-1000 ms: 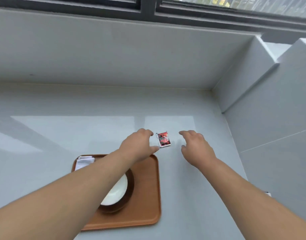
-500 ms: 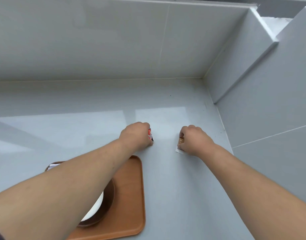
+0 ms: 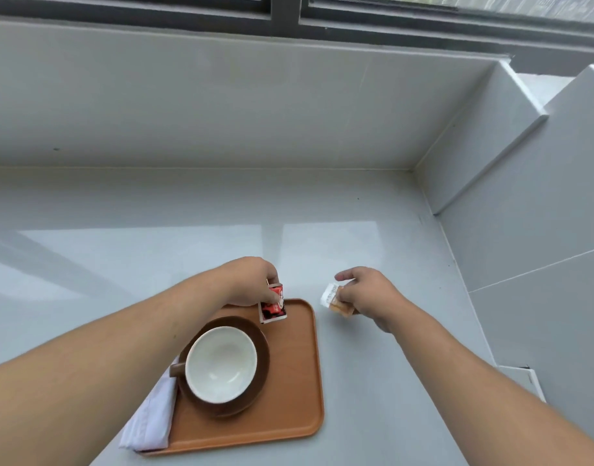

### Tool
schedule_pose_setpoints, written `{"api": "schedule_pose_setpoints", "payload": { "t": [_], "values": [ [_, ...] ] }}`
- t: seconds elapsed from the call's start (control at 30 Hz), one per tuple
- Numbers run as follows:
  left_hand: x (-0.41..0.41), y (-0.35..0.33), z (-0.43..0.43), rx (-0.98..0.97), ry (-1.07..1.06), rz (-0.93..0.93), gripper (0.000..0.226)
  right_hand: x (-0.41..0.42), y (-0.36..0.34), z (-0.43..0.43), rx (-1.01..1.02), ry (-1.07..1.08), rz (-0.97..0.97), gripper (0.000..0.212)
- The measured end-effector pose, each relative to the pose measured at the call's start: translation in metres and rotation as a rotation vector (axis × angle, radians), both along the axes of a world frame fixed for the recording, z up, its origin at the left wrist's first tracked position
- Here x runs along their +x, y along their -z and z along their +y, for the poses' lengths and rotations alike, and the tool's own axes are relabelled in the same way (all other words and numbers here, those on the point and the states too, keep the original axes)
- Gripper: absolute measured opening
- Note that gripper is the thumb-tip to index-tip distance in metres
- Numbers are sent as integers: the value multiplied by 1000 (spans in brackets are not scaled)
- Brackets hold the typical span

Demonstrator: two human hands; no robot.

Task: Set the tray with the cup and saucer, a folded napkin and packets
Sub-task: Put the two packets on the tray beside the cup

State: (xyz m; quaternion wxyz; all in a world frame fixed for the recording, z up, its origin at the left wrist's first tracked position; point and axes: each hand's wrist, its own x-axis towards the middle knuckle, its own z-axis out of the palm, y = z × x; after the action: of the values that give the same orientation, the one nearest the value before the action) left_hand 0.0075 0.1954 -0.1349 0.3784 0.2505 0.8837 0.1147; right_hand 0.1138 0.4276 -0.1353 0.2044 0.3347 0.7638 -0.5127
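- Two hands each pinch a packet above a grey counter [image 3: 373, 381].
- Left hand [image 3: 252, 280] grips a red packet [image 3: 272, 304] between thumb and fingers, over the far edge of the tray [image 3: 289, 398].
- Right hand [image 3: 366, 294] clasps an orange packet [image 3: 336, 301], held right of the tray, off it.
- White cup [image 3: 221, 363] sits on a brown saucer [image 3: 258, 341] on the tray, handle pointing left.
- Folded napkin [image 3: 151, 422] lies at the tray's left edge, partly under the left forearm and tucked beneath the saucer.
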Motion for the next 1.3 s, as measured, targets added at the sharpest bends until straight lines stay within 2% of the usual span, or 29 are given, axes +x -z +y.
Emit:
{"api": "schedule_pose_setpoints", "payload": {
  "t": [0.17,0.37,0.47,0.7,0.93,1.07,1.13,1.2,1.23,1.3],
  "values": [
    [13,15,-11,27,-62,24,20,12,13,-49,58,-81,-2,10],
    [24,25,-12,46,-85,88,23,9,25,-63,272,-217,-1,13],
    [25,28,-10,28,-84,142,28,4,28,-60,387,-291,10,21],
    [30,34,-4,-4,-95,220,38,-3,33,-60,524,-481,43,13],
    [30,32,-10,-8,-170,277,52,1,40,-59,615,-500,75,27],
    [31,25,-39,43,-265,264,39,2,28,-62,709,-554,81,30],
    [34,18,-65,103,-397,258,34,-1,13,-71,708,-501,153,29],
    [41,7,-96,174,-562,202,30,-12,-10,-90,627,-432,254,15],
    [45,1,-113,231,-657,116,28,-19,-24,-105,557,-428,287,9],
    [60,-10,-146,360,-845,-162,25,-31,-50,-145,418,-532,319,17]
  ]
}}
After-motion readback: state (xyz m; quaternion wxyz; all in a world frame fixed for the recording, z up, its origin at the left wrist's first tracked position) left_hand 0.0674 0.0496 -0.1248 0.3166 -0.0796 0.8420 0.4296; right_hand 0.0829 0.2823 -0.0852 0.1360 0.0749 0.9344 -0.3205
